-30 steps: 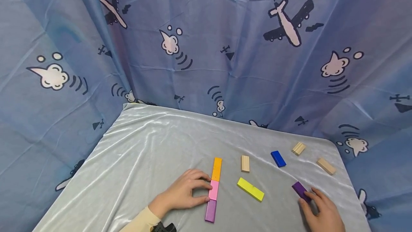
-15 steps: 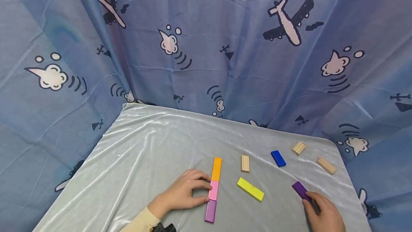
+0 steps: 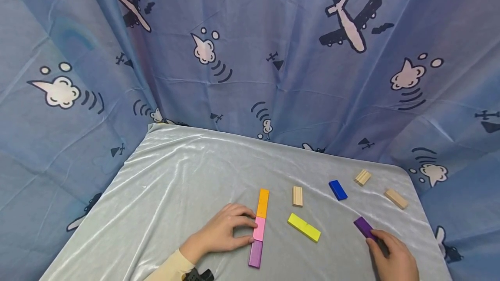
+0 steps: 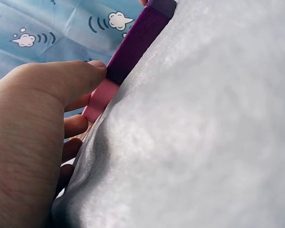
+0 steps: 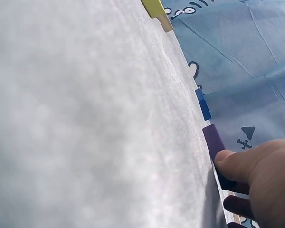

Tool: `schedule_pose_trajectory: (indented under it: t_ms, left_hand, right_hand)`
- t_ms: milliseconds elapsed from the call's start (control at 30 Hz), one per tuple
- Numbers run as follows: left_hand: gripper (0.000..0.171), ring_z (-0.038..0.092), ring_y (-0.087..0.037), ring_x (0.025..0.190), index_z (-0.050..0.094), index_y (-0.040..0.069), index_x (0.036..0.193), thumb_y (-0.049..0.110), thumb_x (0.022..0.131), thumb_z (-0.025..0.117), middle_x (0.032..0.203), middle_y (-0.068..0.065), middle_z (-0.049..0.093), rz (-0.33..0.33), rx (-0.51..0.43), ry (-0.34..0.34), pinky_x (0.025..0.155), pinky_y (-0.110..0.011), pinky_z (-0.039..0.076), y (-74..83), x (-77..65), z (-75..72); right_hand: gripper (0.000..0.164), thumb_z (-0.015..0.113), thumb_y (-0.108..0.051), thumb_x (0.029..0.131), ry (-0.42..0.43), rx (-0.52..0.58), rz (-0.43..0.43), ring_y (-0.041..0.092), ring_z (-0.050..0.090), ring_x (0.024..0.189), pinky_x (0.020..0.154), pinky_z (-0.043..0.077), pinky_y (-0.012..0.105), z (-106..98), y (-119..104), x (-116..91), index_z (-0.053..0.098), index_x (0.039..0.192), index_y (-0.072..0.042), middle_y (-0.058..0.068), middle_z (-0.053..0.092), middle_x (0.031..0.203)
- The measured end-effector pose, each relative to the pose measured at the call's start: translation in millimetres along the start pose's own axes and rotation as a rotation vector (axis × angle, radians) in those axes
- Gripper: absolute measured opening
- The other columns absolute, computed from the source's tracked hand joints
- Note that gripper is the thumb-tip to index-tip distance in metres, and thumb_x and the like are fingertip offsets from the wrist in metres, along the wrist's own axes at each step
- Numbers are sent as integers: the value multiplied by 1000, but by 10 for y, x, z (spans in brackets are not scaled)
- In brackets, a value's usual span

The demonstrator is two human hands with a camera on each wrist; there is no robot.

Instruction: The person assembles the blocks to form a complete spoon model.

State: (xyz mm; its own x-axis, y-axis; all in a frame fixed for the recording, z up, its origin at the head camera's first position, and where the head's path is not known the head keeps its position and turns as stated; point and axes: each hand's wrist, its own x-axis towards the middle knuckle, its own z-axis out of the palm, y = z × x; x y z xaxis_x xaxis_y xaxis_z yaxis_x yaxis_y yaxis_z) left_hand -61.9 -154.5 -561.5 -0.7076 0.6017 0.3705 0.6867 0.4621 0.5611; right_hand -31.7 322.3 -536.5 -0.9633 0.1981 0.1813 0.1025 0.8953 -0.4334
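Observation:
Orange, pink and light purple wooden blocks lie end to end in a row on the cloth. My left hand rests at the row's left side, its fingertips against the pink block and its thumb by the joint with the light purple one. In the left wrist view the thumb's tip meets that joint between the pink block and the purple block. On the right, my right hand pinches the near end of a dark purple block between thumb and fingers.
Between the hands lies a yellow-green block, with a plain wood block behind it. A blue block and two more plain ones, a farther block and a nearer block, sit back right. A patterned curtain surrounds the table.
My right hand's fingers have drawn in toward the near end of the dark purple block, and its forefinger no longer sticks out beside it. The left hand and the row stay in place.

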Motion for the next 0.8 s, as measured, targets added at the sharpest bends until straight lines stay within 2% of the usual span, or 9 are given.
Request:
schedule_pose_trajectory:
  t_ms: [200,533,633,733,800]
  left_hand:
    - [28,58,-12,132,81,27,123,41,99,82,135,9,68,10,2,10,116,-40,45,-12,1,1]
    - [28,57,-11,132,81,28,123,43,99,82,135,11,68,10,9,7,116,-39,45,-14,-4,5]
    - [28,58,-11,132,81,27,123,42,99,83,135,11,68,14,6,10,115,-39,45,-16,-1,4]
    - [29,57,-10,133,81,27,123,41,98,83,135,11,68,3,-3,2,115,-38,45,-21,-2,5]
    - [29,57,-10,133,81,27,124,40,98,84,135,11,67,2,-1,-1,115,-37,45,-26,-6,10]
  right_hand:
    - [27,84,-6,94,20,18,-8,50,67,111,93,50,64,-13,-61,14,76,119,-1,26,73,121]
    - [27,86,-1,92,112,101,-142,46,68,114,96,49,59,35,-267,49,77,117,-1,24,75,122]
    - [28,88,1,89,152,130,-217,43,69,112,103,47,38,46,-351,88,78,115,-2,20,77,119]
    - [30,89,3,86,189,167,-290,39,68,109,103,35,12,52,-434,126,79,114,-2,17,77,116]
    - [30,88,4,86,197,186,-325,39,68,107,101,25,3,55,-495,147,79,114,-2,16,77,116]
